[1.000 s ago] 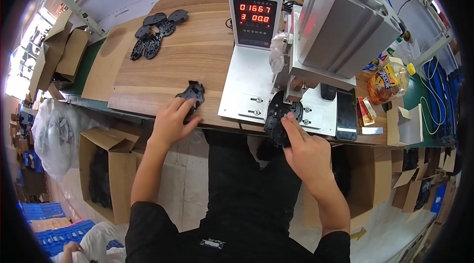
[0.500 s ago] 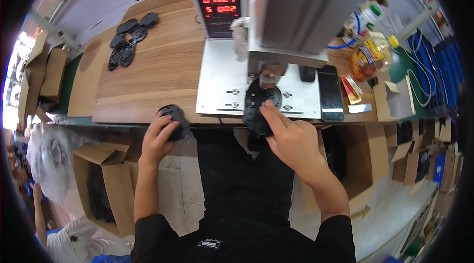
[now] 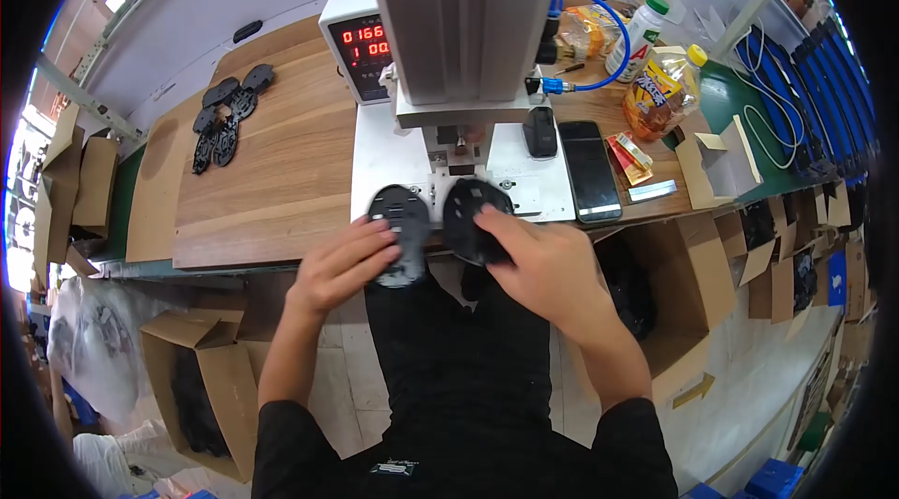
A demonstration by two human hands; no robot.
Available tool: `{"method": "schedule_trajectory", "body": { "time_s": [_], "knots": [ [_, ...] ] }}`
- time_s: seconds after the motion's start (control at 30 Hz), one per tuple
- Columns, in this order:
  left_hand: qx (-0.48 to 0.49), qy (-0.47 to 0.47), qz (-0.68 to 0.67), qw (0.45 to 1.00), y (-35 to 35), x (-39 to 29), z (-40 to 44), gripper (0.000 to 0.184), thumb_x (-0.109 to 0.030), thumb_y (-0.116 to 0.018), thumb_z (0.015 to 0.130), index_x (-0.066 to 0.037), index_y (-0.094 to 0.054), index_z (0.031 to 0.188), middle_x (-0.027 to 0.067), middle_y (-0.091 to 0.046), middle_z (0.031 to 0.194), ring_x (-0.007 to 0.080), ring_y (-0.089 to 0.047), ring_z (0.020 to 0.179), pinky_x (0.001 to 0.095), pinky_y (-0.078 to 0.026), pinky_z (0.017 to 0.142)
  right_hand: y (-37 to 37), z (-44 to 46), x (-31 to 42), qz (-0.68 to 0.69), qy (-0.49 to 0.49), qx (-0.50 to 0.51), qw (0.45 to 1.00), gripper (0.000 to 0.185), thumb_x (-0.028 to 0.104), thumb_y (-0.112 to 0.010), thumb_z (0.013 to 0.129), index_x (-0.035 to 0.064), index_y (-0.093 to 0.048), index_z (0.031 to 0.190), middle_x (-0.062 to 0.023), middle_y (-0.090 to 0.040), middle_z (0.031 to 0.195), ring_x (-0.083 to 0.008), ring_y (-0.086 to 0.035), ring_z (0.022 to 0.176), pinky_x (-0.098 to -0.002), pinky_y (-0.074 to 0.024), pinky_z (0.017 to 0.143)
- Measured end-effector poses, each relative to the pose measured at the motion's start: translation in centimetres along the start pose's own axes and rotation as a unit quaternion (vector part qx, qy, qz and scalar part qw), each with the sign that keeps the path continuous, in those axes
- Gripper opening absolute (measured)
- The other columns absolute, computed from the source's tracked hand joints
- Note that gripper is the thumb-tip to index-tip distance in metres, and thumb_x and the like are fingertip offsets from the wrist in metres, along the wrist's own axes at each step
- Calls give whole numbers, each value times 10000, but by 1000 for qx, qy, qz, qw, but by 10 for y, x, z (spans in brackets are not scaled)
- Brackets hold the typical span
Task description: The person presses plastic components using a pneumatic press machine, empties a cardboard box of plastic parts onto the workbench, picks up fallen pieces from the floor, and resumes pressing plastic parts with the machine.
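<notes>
My left hand (image 3: pixel 345 265) is closed on a black oval plastic part (image 3: pixel 400 227), held at the front of the white machine base. Close beside it, my right hand (image 3: pixel 538 265) grips a second black oval plastic part (image 3: pixel 465 218), its fingers lying over the near side. Both parts are slightly blurred. Just beyond them rises the press (image 3: pixel 459 40), with its metal tool head (image 3: pixel 458 154) above the white base plate (image 3: pixel 375 148). A counter box (image 3: pixel 361 45) with red digits stands left of the press, partly covered by it.
Several black oval parts (image 3: pixel 223 115) lie at the table's left. A phone (image 3: pixel 590 171), an orange drink bottle (image 3: pixel 665 92) and a white bottle (image 3: pixel 639 40) stand to the right. Cardboard boxes (image 3: pixel 201 377) holding black parts sit below the table, left and right (image 3: pixel 688 284).
My right hand has drawn its part out from under the tool head toward me. My left hand has brought its part rightward, beside it. The view has shifted, and the counter's lower digit changed.
</notes>
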State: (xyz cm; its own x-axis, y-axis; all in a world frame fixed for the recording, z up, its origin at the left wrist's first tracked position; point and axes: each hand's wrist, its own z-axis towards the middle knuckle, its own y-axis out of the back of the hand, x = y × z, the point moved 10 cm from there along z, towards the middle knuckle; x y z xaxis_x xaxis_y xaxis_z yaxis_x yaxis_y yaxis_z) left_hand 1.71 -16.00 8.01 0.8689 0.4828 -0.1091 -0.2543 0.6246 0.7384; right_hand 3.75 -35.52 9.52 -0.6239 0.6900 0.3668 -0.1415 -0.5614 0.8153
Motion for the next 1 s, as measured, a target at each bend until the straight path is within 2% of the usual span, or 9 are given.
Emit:
{"method": "schedule_trajectory", "body": {
  "time_s": [0.1, 0.17, 0.23, 0.37, 0.5, 0.63, 0.77, 0.83, 1.0],
  "knots": [
    [-11, -69, -38, 997, -29, -11, 27, 274, -48, -670, 845, -39, -738, 1111, 133, -716, 1170, 298, -690, 1126, 443, -567, 997, 53, -47, -21, 5, -130, -84, 988, 433, 74, -797, 694, 115, -711, 1117, -92, -747, 960, -277, -712, 732, -354, -556, 668],
    [-15, -76, -45, 996, -41, -7, 39, 279, -49, -663, 843, -43, -738, 1112, 129, -717, 1166, 295, -690, 1126, 437, -571, 995, 66, -112, -67, 16, -342, -89, 935, 394, -25, -709, 767, 33, -690, 1156, -142, -737, 968, -203, -744, 853, -304, -571, 759],
    [-17, -77, -54, 995, -49, -1, 45, 285, -49, -656, 840, -47, -738, 1113, 126, -718, 1161, 292, -689, 1127, 431, -574, 992, 73, -191, -112, -31, -476, -95, 874, 478, 41, -721, 777, 71, -661, 1250, -173, -723, 975, -259, -711, 713, -349, -560, 685],
    [-9, -60, -50, 997, -62, 5, 45, 305, -46, -651, 812, -45, -741, 1103, 122, -715, 1153, 281, -691, 1120, 413, -581, 982, 70, -312, -153, -111, -491, -14, 864, 562, 65, -745, 799, 24, -584, 1336, -190, -670, 1263, -246, -702, 693, -362, -570, 732],
    [-17, -21, -54, 998, -64, 0, 43, 337, -10, -677, 764, -46, -747, 1091, 117, -714, 1159, 280, -694, 1112, 411, -581, 984, 56, -316, -159, -89, -491, 20, 866, 572, 72, -756, 815, 7, -575, 1354, -198, -705, 1157, -215, -681, 649, -341, -559, 675],
    [-17, -3, -56, 998, -64, 1, 43, 380, 30, -686, 726, -47, -747, 1093, 115, -713, 1170, 280, -693, 1114, 411, -575, 996, 30, -187, -127, 32, -347, -35, 937, 502, 22, -732, 829, 6, -603, 1315, -174, -639, 1338, -201, -705, 743, -301, -575, 708],
    [1, -13, -59, 998, -64, 3, 42, 383, 25, -694, 722, -45, -744, 1095, 117, -709, 1182, 280, -686, 1128, 412, -570, 1004, 8, -68, -61, 144, -170, -8, 975, 471, 78, -743, 830, 70, -641, 1290, -135, -641, 1348, -232, -732, 862, -346, -587, 774],
    [12, -13, -66, 998, -65, 3, 43, 383, 19, -701, 722, -42, -739, 1098, 118, -708, 1173, 281, -682, 1134, 416, -567, 1007, -5, -33, -29, 92, -45, 29, 994, 532, 130, -758, 820, 100, -615, 1332, -106, -624, 1377, -236, -727, 864, -360, -577, 761],
    [-19, -12, -64, 998, -66, 5, 37, 360, 4, -713, 723, -31, -731, 1081, 139, -704, 1146, 294, -693, 1099, 416, -580, 985, -37, -2, 2, -8, 43, 74, 996, 652, 145, -755, 784, 95, -547, 1400, -140, -586, 1412, -262, -708, 860, -368, -559, 770]
  ]
}}
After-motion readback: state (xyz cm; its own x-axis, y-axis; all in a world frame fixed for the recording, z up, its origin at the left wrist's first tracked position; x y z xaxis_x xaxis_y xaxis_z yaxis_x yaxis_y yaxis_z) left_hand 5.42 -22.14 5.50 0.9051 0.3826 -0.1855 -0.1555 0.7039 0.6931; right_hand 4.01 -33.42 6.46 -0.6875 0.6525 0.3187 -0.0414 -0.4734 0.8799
